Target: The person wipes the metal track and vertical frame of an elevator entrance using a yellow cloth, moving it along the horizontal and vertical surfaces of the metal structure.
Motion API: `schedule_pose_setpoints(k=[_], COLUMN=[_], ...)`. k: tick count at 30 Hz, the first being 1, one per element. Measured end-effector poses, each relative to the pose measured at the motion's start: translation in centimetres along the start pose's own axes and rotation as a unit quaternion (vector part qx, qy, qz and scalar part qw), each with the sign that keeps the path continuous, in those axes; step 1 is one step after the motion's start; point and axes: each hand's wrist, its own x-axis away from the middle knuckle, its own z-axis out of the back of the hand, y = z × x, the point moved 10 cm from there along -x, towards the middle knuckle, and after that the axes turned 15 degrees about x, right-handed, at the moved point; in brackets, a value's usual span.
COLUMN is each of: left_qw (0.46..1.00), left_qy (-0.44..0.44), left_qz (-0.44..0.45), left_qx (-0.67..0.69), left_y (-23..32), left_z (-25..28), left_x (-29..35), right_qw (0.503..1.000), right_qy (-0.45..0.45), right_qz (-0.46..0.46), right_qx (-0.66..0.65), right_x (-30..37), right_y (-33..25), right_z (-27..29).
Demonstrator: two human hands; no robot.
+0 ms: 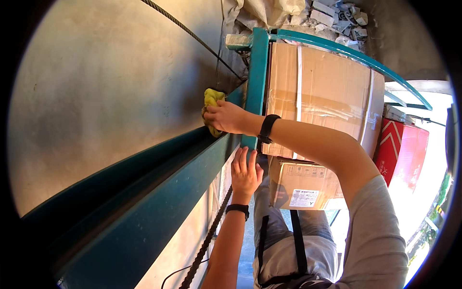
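My right hand (pixel 226 117) is closed on a yellow cloth (pixel 211 98), bunched up and darkened with dirt in places. It presses the cloth to the upper side of a long dark-teal steel channel beam (pixel 163 216), close to the wall. Below it, my left hand (pixel 246 176) is open, its fingers stretched out and their tips touching the steel near the foot of a teal post (pixel 257 72). Nothing shows in the left hand. Both wrists wear black bands. The cloth's underside is hidden.
Right of the post, a large taped cardboard box (pixel 322 89) sits above a smaller labelled carton (pixel 305 182). Farther right is a red box (pixel 402 154). A curved teal rail (pixel 356 54) arches over them. A dark rope (pixel 207 245) hangs beside my left forearm; rubble (pixel 337 19) lies beyond.
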Motion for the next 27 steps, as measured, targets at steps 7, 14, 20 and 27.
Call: schedule_pose_setpoints(k=[7,14,20,27], left_qw=[1.0,1.0,1.0,1.0], left_qy=[-0.002,-0.001,0.023,0.012], left_qz=[0.005,0.008,0.001,0.008], left_qx=[0.011,0.016,0.001,0.002], left_y=[-0.2,-0.3,-0.3,-0.4], left_z=[0.2,0.2,0.5,0.2], left_x=[0.3,0.3,0.4,0.5], right_qw=[0.992,0.957,0.963,0.991], right_qy=[-0.121,-0.281,-0.227,-0.123], right_qz=[0.005,0.031,-0.035,-0.045], right_qx=[-0.033,0.073,0.143,-0.006], right_x=[2.7,2.7,2.4,4.0], right_y=[2.1,5.6,12.7,8.6], right_z=[1.8,1.7,0.4,2.0])
